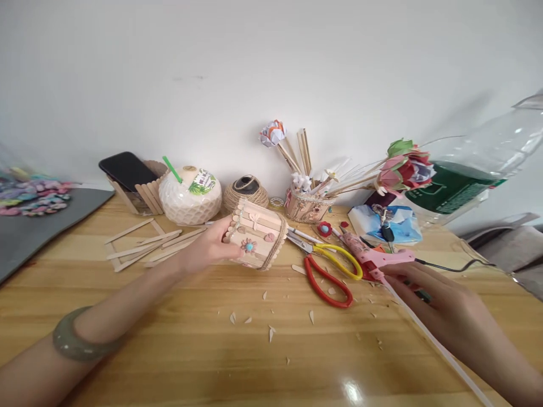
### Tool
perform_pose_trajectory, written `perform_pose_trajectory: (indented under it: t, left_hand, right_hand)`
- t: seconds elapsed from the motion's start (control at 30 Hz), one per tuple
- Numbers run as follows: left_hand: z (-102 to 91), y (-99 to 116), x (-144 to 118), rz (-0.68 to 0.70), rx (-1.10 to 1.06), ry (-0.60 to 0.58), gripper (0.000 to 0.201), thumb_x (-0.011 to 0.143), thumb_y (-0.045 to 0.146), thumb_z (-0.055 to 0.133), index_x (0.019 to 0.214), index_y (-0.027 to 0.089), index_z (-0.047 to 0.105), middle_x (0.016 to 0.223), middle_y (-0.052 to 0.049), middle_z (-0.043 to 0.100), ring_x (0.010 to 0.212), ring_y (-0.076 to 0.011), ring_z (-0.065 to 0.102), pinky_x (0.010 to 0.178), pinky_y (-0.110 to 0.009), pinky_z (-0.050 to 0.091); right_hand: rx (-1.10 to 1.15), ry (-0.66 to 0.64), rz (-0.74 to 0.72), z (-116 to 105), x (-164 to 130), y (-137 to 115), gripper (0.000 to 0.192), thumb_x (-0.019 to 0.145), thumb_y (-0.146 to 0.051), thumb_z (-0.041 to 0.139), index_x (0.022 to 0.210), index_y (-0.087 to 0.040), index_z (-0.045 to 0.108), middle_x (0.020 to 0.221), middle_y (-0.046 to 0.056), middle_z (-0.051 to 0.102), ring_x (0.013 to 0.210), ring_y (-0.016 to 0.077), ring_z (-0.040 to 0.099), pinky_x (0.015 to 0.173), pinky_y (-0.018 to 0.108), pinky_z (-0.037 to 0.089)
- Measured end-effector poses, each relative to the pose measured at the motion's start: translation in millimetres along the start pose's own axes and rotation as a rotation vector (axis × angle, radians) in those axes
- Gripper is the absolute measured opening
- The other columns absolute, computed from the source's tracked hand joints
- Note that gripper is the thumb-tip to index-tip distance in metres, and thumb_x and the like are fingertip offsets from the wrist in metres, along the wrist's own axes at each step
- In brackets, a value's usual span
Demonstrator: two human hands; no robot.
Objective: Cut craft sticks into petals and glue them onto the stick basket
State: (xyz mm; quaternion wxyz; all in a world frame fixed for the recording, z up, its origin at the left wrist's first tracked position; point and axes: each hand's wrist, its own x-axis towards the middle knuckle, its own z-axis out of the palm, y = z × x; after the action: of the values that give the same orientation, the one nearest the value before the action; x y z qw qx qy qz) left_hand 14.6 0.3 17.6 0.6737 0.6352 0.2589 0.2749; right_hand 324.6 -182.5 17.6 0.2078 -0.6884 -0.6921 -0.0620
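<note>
The wooden table [178,362] lies bare along its near edge, clutter crowding the far side by the wall. At centre, the left hand [207,246] pinches the stick box [257,233] by its left side. Right of the scissors [328,270], the right hand [428,294] curls around the pink glue gun [373,254].

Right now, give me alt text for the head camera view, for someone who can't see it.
A left hand holds a small popsicle-stick box wrapped with twine, while the right hand grips a pink glue gun on a wooden table. Scissors, loose sticks and wood shavings lie between them.
</note>
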Motion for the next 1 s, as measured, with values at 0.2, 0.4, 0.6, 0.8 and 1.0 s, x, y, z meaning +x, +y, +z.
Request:
perform_pose_trajectory:
  t: [0.2, 0.4, 0.6, 0.8, 1.0]
  left_hand:
    - [2.5, -3.2, -2.5, -0.045, 0.108, -0.006, 0.047, 0.063, 0.018, 0.071, 0.108, 0.018, 0.057, 0.102, -0.007, 0.067, 0.094, -0.0244, 0.060, 0.080, -0.030, 0.047]
    - [8.6, -7.5, -7.4, -0.061, 0.131, -0.042, 0.046, 0.067, 0.020, 0.071, 0.111, 0.027, 0.060, 0.105, -0.002, 0.068, 0.101, -0.0265, 0.059, 0.085, -0.031, 0.045]
    - [37.9, 1.1, -7.6, -0.075, 0.173, -0.094, 0.038, 0.067, 0.024, 0.070, 0.104, 0.022, 0.063, 0.104, -0.005, 0.068, 0.100, -0.0264, 0.059, 0.088, -0.035, 0.044]
    - [65.1, 9.4, -3.9, -0.069, 0.171, -0.158, 0.034, 0.070, 0.020, 0.064, 0.105, 0.020, 0.062, 0.101, -0.004, 0.068, 0.094, -0.0219, 0.060, 0.088, -0.033, 0.043]
    - [84.8, 12.6, 5.1, -0.046, 0.187, -0.073, 0.021, 0.070, 0.019, 0.059, 0.091, 0.019, 0.064, 0.091, -0.002, 0.069, 0.089, -0.0219, 0.059, 0.084, -0.031, 0.042]
  right_hand:
    - [-0.295, 0.021, 0.061, -13.9, -20.9, 16.8, 0.033, 0.090, -0.039, 0.033, 0.092, -0.022, 0.062, 0.095, 0.008, 0.068, 0.075, 0.0272, 0.068, 0.050, 0.036, 0.052]
    - [-0.484, -0.069, 0.191, -25.9, -35.2, 64.4, 0.044, 0.080, -0.006, 0.029, 0.112, -0.017, 0.057, 0.109, 0.012, 0.064, 0.091, 0.0299, 0.063, 0.053, 0.037, 0.052]
    - [-0.350, -0.122, -0.002, 0.1, -3.0, 65.9, 0.044, 0.076, -0.007, 0.041, 0.117, -0.017, 0.054, 0.121, 0.011, 0.057, 0.110, 0.0288, 0.051, 0.088, 0.044, 0.045]
    - [-0.221, -0.080, -0.076, 25.7, 20.2, 72.1, 0.042, 0.078, -0.010, 0.043, 0.119, -0.012, 0.052, 0.103, 0.014, 0.064, 0.092, 0.0282, 0.057, 0.079, 0.045, 0.047]
    - [-0.108, 0.075, -0.073, 19.8, 13.7, 84.9, 0.036, 0.083, -0.017, 0.041, 0.116, -0.012, 0.052, 0.092, 0.014, 0.061, 0.085, 0.0288, 0.055, 0.072, 0.044, 0.046]
